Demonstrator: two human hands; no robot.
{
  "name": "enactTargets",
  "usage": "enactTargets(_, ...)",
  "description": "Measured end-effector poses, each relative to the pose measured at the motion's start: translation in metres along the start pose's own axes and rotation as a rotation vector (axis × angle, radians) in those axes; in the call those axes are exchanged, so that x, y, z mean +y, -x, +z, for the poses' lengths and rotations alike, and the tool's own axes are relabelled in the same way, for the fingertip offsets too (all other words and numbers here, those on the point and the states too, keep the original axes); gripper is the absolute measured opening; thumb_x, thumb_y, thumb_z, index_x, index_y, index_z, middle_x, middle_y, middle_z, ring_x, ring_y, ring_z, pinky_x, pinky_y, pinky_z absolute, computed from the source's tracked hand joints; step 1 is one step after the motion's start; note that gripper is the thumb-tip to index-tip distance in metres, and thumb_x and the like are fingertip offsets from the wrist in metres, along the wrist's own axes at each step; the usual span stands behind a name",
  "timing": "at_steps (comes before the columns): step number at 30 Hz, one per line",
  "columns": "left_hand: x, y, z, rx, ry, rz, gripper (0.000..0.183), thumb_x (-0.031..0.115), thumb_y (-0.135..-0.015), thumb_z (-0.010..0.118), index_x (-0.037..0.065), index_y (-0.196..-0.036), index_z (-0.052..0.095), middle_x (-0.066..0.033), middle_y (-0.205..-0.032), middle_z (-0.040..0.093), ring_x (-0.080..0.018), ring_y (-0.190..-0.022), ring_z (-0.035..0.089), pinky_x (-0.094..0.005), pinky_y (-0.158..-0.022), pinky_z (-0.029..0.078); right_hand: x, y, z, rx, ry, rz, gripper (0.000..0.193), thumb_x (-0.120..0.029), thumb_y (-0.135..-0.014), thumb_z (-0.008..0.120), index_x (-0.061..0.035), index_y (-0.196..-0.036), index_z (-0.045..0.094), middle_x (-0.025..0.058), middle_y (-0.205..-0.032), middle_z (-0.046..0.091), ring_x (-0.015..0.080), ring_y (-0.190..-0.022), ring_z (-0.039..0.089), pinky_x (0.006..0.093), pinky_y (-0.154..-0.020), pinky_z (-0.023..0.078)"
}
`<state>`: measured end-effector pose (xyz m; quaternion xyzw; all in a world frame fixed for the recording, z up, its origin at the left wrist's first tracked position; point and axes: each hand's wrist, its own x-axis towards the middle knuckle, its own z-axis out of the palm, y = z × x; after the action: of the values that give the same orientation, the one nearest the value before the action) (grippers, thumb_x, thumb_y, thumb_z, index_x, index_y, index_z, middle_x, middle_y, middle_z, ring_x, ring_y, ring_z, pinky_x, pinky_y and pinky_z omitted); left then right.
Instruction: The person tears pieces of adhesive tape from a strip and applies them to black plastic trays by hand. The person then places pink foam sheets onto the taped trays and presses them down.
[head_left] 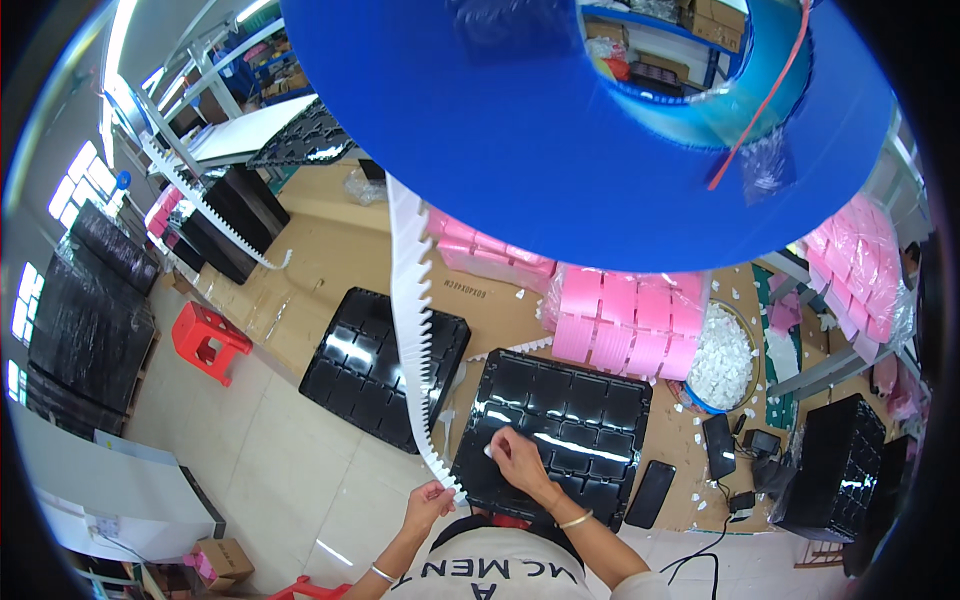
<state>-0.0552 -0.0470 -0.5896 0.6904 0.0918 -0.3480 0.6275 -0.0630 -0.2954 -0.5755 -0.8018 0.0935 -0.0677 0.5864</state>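
My left hand pinches the lower end of a white strip with a toothed edge. The strip hangs from beneath a big blue reel overhead. With bent fingers, my right hand is closed over a black plastic tray with several compartments, right in front of me. A small white piece shows at its fingertips. To the left lies a second black tray, partly crossed by the hanging strip.
Pink sheet stacks lie behind the tray, beside a round tub of white bits. A phone and black adapters sit at right. A red stool stands on the floor at left. The reel blocks much of the upper view.
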Motion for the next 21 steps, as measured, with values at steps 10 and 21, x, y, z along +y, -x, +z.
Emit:
enactTargets(10, 0.001, -0.006, 0.005, -0.039, -0.027, -0.002, 0.009, 0.009, -0.093, 0.067, 0.001, -0.089, 0.065, -0.0067, -0.069, 0.067, -0.0095, -0.058, 0.057, -0.0218, -0.054, 0.044, 0.010, -0.039, -0.026, 0.162, 0.068, -0.086, 0.009, -0.005, -0.084, 0.068, -0.0033, -0.092, 0.070, 0.0108, -0.084, 0.066, 0.0208, -0.074, 0.066, 0.0311, -0.068, 0.052)
enactTargets(21, -0.006, -0.006, 0.006, -0.052, -0.040, 0.022, 0.011, 0.011, -0.093, 0.067, 0.001, -0.089, 0.066, -0.0071, -0.070, 0.067, -0.0095, -0.057, 0.059, -0.0211, -0.052, 0.043, 0.037, -0.143, -0.033, 0.215, 0.523, -0.108, 0.007, -0.010, -0.080, 0.067, -0.0114, -0.087, 0.068, 0.0120, -0.084, 0.068, 0.0335, -0.083, 0.067, 0.0440, -0.071, 0.052)
